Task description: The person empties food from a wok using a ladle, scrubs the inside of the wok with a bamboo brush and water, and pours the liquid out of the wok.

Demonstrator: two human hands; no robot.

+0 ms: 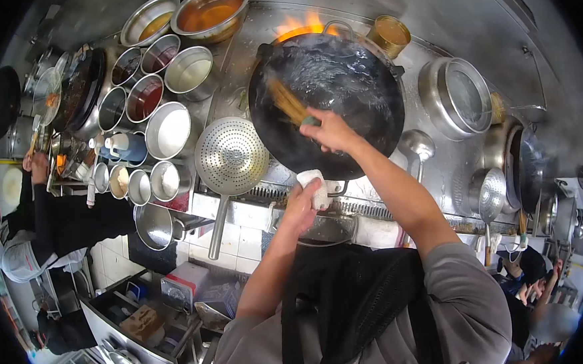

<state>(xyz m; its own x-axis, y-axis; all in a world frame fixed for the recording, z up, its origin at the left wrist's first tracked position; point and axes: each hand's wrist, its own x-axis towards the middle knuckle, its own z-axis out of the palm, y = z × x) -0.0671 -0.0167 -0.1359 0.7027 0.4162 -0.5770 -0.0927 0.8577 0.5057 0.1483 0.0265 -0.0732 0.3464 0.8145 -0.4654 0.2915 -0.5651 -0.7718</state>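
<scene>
A large black wok [368,120] sits over a burner with water moving and steaming inside it. My right hand [332,131] is closed around the green-bound end of a bamboo wok brush [288,102], its bristles over the left part of the wok. At the wok's near edge, my left hand [300,207] grips a folded white cloth [314,188] close to the wok's handle; whether the cloth touches the handle I cannot tell. A perforated strainer ladle [232,157] lies left of the wok. To the right rests a metal ladle [418,144].
Flames [302,26] rise behind the wok. Several metal pots of sauces and seasonings, including a pot of white powder [168,130], stand at left. A tin can [389,34] and a water-filled pot [463,95] are at right. A co-worker [60,223] works at far left.
</scene>
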